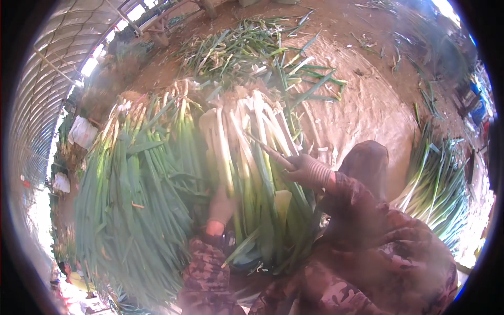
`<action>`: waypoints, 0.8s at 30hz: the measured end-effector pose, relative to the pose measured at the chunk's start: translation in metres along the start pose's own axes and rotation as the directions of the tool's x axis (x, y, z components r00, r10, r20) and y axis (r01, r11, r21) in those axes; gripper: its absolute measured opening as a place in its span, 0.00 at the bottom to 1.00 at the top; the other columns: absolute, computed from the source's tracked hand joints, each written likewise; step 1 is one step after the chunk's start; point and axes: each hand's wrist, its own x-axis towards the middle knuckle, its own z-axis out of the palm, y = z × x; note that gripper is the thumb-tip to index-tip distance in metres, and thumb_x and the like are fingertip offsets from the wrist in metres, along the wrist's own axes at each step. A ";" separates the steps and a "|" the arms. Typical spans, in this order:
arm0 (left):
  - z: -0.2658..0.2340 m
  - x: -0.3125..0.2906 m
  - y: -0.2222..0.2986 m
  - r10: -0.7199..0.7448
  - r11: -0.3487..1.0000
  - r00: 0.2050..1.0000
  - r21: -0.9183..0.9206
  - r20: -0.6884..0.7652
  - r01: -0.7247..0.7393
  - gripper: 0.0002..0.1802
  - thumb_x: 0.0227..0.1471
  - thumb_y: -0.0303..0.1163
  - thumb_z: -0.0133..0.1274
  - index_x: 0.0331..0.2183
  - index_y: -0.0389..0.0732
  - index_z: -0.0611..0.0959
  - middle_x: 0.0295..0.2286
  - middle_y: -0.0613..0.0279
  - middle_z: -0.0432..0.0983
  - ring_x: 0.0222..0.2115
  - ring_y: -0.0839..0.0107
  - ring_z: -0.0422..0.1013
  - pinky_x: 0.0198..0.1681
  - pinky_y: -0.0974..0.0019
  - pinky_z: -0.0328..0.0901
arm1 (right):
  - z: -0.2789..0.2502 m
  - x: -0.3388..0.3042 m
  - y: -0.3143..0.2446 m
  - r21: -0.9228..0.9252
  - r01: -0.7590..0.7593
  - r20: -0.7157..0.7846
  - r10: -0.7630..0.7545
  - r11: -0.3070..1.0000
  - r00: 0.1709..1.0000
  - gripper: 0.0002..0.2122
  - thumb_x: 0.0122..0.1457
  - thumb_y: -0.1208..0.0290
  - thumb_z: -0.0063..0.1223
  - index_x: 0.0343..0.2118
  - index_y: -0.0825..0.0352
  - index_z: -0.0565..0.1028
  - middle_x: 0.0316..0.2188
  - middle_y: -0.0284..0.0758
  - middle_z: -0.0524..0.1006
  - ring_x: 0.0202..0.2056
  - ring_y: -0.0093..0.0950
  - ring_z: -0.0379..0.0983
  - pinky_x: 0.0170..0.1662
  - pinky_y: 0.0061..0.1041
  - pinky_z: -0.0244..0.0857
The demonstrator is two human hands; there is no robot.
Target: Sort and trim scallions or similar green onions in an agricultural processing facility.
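Right hand (307, 170), in a ribbed-cuff glove, closed around one slender rod-shaped tool (275, 156), its tip slanting up-left over the stalks. Left hand (221, 206) against the left side of the central leek bunch (262, 184); whether its fingers grip cannot be told. This bunch lies between and beneath the two hands, long axis running near to far, rooted ends far, leaves near. Shafts white to cream, grading through pale green into broad, darker leaves; roots brownish, fibrous. Leek groups number three: central bunch, larger left heap (136, 178), right-hand pile (436, 191); single stalks overlap too much to count.
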 end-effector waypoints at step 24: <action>-0.073 0.066 -0.135 -0.080 0.976 0.990 -0.210 -0.119 0.054 0.15 0.39 0.18 0.54 0.35 0.28 0.78 0.25 0.55 0.76 0.22 0.66 0.75 0.23 0.62 0.71 | 0.025 -0.046 -0.050 -0.047 0.210 0.024 -0.209 0.977 0.978 0.15 0.53 0.65 0.59 0.42 0.67 0.77 0.33 0.44 0.79 0.36 0.47 0.77 0.43 0.39 0.70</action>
